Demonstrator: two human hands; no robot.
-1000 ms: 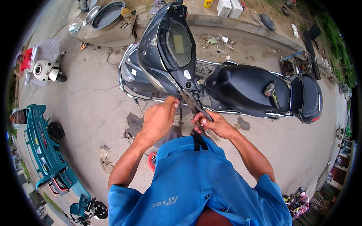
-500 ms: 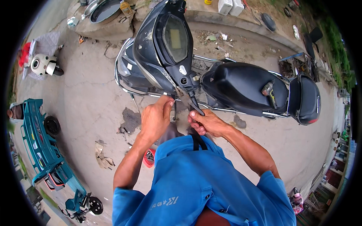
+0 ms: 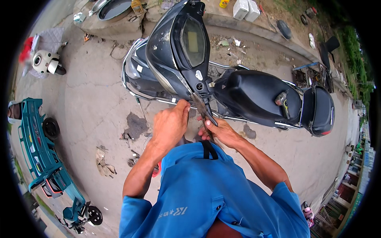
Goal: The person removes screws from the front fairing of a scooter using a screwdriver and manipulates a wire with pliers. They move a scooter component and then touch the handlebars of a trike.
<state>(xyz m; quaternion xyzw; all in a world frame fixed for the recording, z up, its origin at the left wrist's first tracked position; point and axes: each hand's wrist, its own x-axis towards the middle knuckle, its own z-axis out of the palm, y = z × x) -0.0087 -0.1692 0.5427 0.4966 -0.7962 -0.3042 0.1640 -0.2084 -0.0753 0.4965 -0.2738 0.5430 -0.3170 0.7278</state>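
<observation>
A black scooter (image 3: 174, 59) stands crosswise in front of me, with a tool (image 3: 282, 102) lying on its seat (image 3: 250, 95). My left hand (image 3: 168, 125) is pinched at the near end of the handlebar; what its fingertips hold is too small to make out. Beside it, my right hand (image 3: 217, 131) is closed on a dark elongated part (image 3: 208, 117) at the handlebar, where dusty brown strands (image 3: 197, 101) hang. A red container (image 3: 156, 170), mostly hidden by my arm, and small metal parts (image 3: 131, 162) lie on the ground below.
A teal cargo tricycle (image 3: 47, 158) and a cream scooter (image 3: 47, 62) stand at left. A concrete ledge (image 3: 270, 29) behind holds basins (image 3: 115, 8), bottles and white blocks (image 3: 246, 10). A metal rack (image 3: 309, 75) is at back right, a cloth (image 3: 104, 162) on the ground.
Both hands stay at the handlebar with small shifts of the fingers. The view has shifted slightly. The brown strands between my hands have changed angle a little.
</observation>
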